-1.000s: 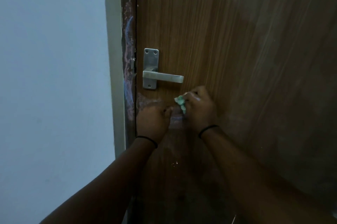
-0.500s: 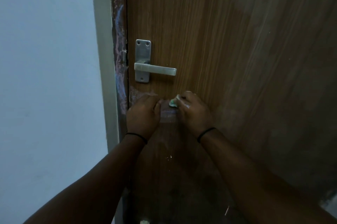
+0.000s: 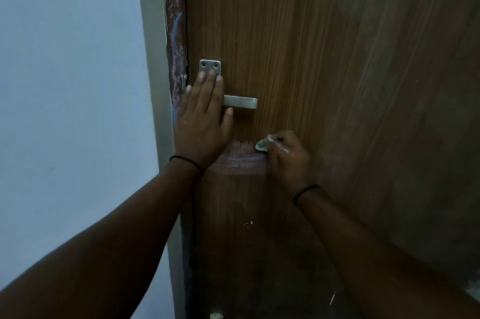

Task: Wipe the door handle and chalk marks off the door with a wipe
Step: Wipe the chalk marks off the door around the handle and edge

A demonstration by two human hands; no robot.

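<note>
My left hand (image 3: pixel 201 123) lies flat with its fingers straight and together, pressed over the metal door handle (image 3: pixel 240 102), fingertips reaching the screwed backplate (image 3: pixel 210 67) while the lever's free end sticks out to the right past my thumb. Between my hands, a pinkish smear of chalk marks (image 3: pixel 240 158) shows on the brown wooden door (image 3: pixel 337 71). My right hand (image 3: pixel 288 158) is curled, pinching a crumpled greenish wipe (image 3: pixel 262 144) against the door at the smear's right end.
</note>
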